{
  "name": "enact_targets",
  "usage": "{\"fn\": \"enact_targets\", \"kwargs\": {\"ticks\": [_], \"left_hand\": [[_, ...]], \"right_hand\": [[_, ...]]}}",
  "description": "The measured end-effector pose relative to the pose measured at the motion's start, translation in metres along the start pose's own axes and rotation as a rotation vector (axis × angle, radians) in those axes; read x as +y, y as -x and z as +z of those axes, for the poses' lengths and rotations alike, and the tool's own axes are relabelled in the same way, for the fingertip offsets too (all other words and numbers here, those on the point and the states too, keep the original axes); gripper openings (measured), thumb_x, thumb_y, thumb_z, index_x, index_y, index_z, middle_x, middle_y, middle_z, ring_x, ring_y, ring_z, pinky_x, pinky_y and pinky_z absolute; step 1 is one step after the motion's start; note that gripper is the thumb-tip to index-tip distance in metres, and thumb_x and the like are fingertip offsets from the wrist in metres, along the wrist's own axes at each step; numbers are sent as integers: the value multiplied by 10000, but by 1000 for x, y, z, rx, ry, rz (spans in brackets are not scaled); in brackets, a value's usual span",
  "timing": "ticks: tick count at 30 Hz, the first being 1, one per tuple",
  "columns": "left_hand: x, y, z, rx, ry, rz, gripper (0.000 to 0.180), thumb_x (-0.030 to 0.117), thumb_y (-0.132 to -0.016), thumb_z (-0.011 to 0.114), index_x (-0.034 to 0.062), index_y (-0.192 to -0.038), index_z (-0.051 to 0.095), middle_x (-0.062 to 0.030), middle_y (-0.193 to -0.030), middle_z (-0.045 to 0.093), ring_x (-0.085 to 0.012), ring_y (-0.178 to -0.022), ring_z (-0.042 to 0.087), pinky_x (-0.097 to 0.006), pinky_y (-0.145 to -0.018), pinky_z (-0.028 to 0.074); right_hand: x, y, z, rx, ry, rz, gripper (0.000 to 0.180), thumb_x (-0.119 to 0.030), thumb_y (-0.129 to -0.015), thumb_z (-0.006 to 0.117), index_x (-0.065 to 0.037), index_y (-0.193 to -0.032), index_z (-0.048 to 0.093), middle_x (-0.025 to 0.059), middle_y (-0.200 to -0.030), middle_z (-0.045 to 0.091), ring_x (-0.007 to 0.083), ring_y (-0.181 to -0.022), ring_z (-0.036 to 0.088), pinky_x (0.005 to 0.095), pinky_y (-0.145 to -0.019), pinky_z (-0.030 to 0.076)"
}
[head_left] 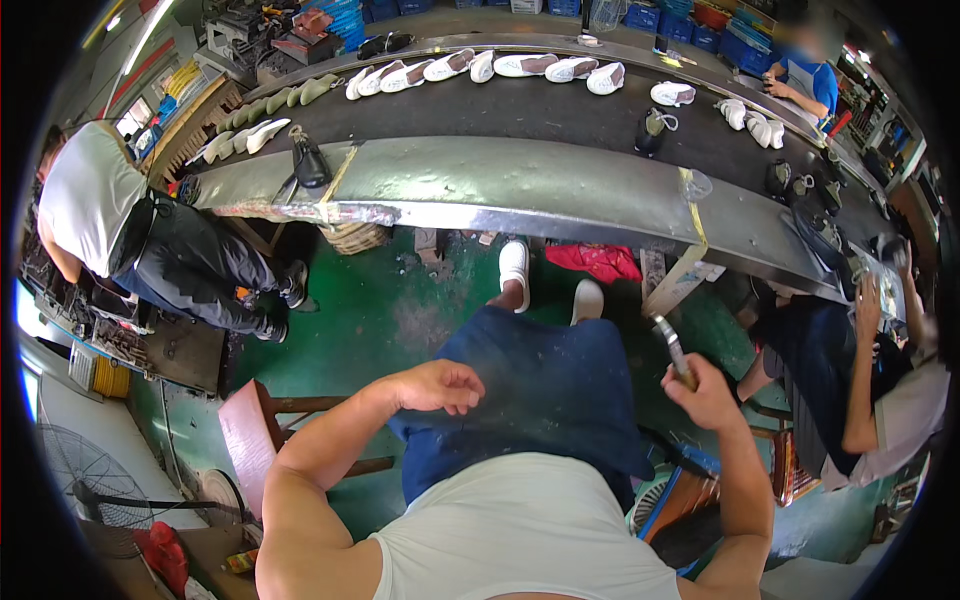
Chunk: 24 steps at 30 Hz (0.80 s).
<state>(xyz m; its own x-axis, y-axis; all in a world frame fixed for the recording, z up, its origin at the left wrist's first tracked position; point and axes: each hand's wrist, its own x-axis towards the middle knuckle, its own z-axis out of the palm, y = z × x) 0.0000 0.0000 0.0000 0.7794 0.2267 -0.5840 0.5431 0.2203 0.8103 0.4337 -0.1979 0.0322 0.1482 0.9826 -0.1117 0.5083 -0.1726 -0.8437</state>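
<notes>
My left hand (440, 387) hovers over my lap, above the dark blue apron (540, 390). Its fingers are half curled and slightly apart, with nothing visible in them. To the right of my knees, my right hand (703, 392) is closed around the grip of a short hand tool (671, 342). The tool has a bright metal end pointing up and away from me; its exact kind is unclear. Beyond my knees runs a long bench with a metal edge (500, 170). A black shoe (310, 163) sits on it at left, and another dark shoe (652, 130) stands further right.
White and brown shoe pieces (525, 65) line the far side of the dark belt (480, 110), with olive ones (300, 93) at left. People work at left (100, 200), right (860, 380) and far right (805, 80). A wooden stool (250, 440) and a fan (90, 480) stand at left.
</notes>
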Motion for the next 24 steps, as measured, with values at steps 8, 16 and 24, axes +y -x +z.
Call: {"fn": "enact_targets", "kwargs": {"ticks": [8,16,24], "left_hand": [[142,-106,-135,289,-43,300,209,152,-975,632,7,-1125,636,-49,-931,685,-122,-829,650,-284,-733,538],[288,-310,-279,711,-191,291,258,256,-944,651,26,-1062,647,-40,-974,654,-113,-856,613,-289,-722,518],[411,-520,-350,1075,-472,284,682,411,-906,655,-50,-1367,453,-254,-1345,546,-378,-1216,569,-420,-1011,474]], "right_hand": [[55,-173,-135,593,638,-72,437,-200,-868,719,-6,-1216,539,245,-1088,630,428,-991,613,463,-864,488],[144,-273,-206,750,737,54,428,-185,-906,676,10,-1255,523,253,-1118,624,429,-1033,596,464,-915,469],[147,-270,-198,806,688,120,407,-123,-903,664,27,-1254,522,231,-1127,606,391,-1007,603,434,-905,463]]}}
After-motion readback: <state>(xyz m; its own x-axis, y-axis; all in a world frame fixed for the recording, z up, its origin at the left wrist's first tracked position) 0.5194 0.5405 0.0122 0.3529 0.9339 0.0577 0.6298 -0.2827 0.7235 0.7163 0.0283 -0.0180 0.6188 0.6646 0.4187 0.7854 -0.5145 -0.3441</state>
